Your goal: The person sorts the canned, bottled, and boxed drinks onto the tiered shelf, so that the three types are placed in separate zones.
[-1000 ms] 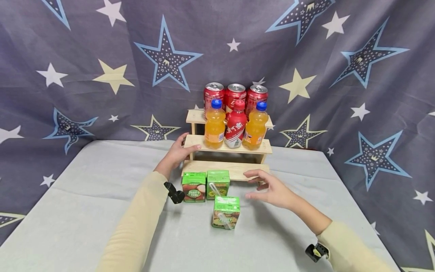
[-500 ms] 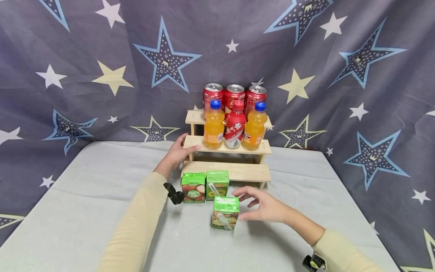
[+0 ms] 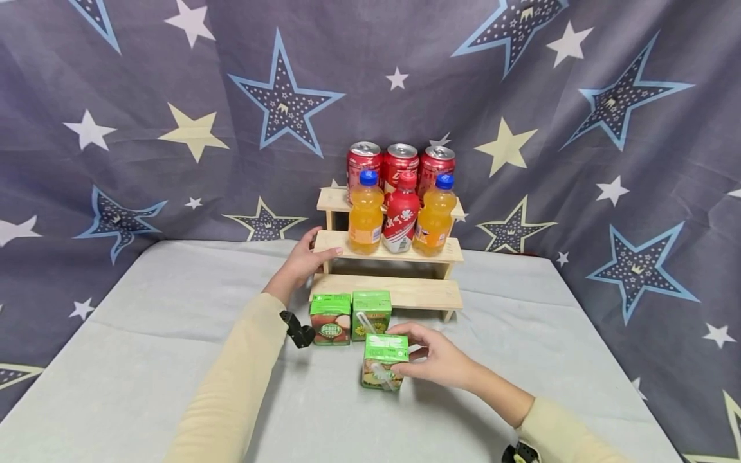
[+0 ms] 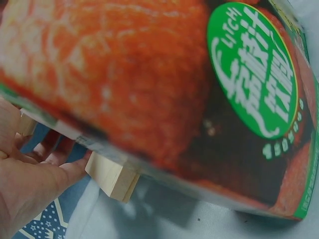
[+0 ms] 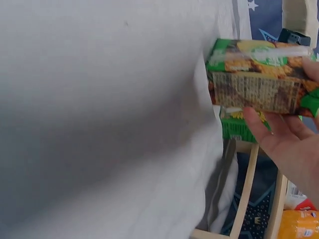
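My left hand (image 3: 298, 262) holds the left end of the tiered wooden shelf (image 3: 399, 292), its thumb lying on the middle tier. Beside that wrist stands a litchi juice box (image 3: 330, 321), which fills most of the left wrist view. A green juice box (image 3: 379, 302) with a straw is right of it. Nearer me is a third juice box (image 3: 373, 373), also with a straw on its front. My right hand (image 3: 437, 360) grips this one from the right, thumb on the front and fingers behind, as the right wrist view also shows around the juice box (image 5: 254, 92).
On the top tier are three red cans (image 3: 401, 164). The middle tier bears two orange drink bottles (image 3: 365, 218) with blue caps and a red bottle (image 3: 401, 218) between them. A grey cloth (image 3: 145, 386) covers the table. A star-patterned curtain (image 3: 370, 51) hangs behind.
My right hand has moved left and toward me from beside the bottom tier, and its fingers have closed on the nearest juice box. The left hand has stayed on the shelf.
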Motion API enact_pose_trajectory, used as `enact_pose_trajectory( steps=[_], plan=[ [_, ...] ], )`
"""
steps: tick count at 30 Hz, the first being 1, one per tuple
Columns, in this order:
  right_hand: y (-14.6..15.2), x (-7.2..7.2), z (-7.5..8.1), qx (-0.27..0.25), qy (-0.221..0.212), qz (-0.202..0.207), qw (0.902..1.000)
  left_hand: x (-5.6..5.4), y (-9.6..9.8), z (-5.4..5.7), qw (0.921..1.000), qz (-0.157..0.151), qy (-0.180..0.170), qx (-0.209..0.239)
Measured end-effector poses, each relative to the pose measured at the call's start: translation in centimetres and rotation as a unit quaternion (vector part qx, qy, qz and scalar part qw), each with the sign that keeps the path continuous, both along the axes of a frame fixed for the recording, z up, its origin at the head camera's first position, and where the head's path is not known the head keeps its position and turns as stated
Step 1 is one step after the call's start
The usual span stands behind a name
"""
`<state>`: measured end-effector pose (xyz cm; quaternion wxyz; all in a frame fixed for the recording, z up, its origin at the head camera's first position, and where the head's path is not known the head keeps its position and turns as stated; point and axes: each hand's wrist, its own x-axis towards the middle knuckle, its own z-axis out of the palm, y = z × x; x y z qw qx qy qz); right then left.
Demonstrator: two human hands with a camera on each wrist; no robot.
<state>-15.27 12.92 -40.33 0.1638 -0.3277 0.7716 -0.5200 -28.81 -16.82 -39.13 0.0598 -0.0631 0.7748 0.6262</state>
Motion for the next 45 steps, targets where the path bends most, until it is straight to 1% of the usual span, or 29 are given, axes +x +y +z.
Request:
enact_pose_trajectory(
  steps=[3, 7, 8, 12, 18, 24, 28, 32, 37, 45],
  plan=[
    [-0.1, 0.4, -0.2, -0.007, 0.012, -0.016, 0.9998, 0.1, 0.1, -0.1, 1.0, 0.0, -0.001, 0.002],
    [0.1, 0.7, -0.3, -0.01, 0.021, -0.027, 0.9994, 0.1, 0.2, -0.1, 1.0, -0.002, -0.001, 0.005],
    [0.2, 0.7, -0.3, -0.009, 0.017, -0.032, 0.9993, 0.1, 0.3, -0.1, 1.0, -0.003, -0.002, 0.007],
    [0.6, 0.7, -0.2, -0.009, 0.027, -0.039, 0.9989, 0.1, 0.2, 0.0, 1.0, -0.001, 0.001, 0.008],
    [1.2, 0.4, 0.7, -0.013, 0.03, -0.049, 0.9983, 0.0, 0.1, 0.2, 1.0, 0.001, -0.002, 0.007],
    [2.1, 0.2, 1.7, -0.016, 0.036, -0.069, 0.9969, 0.1, 0.2, 0.3, 0.9999, 0.004, -0.005, 0.008],
    [2.9, -0.1, 2.4, -0.011, 0.047, -0.088, 0.995, 0.1, 0.1, 0.3, 1.0, 0.002, -0.002, 0.006],
    [3.9, -0.5, 3.1, -0.001, 0.07, -0.106, 0.9919, 0.1, 0.1, 0.3, 1.0, 0.003, -0.002, 0.004],
    [4.9, -1.1, 4.2, 0.004, 0.088, -0.123, 0.9885, 0.1, 0.0, 0.3, 1.0, 0.004, -0.003, 0.004],
    [5.4, -2.5, 5.3, -0.007, 0.089, -0.141, 0.986, 0.1, 0.1, 0.3, 1.0, 0.002, -0.004, 0.004]
  ],
)
